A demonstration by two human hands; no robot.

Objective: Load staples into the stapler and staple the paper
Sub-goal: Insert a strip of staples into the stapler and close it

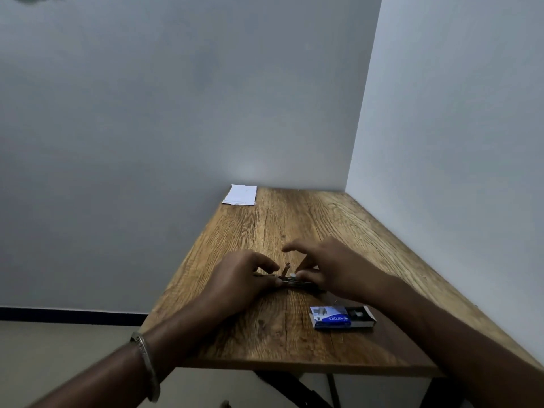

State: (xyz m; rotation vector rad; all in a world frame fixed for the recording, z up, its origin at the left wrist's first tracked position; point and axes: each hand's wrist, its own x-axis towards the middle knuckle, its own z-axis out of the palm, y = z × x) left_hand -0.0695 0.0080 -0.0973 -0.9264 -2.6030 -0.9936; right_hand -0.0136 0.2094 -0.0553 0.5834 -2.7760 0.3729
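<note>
Both hands' fingers (pixel 266 265) pinch the stapler (pixel 290 280) between them.

The person's two forearms are bare; no sleeve shows on either arm up to the edge of the view. On the left wrist sits a metal bangle (pixel 146 365), silver-grey, thin and round, with a plain smooth surface that catches a little light along its edge. It hangs a little loosely around the wrist. The left hand (pixel 235 278) and the right hand (pixel 329 269) wear no gloves. Whether any finger carries a ring cannot be told, as the fingers are slightly blurred.
</note>
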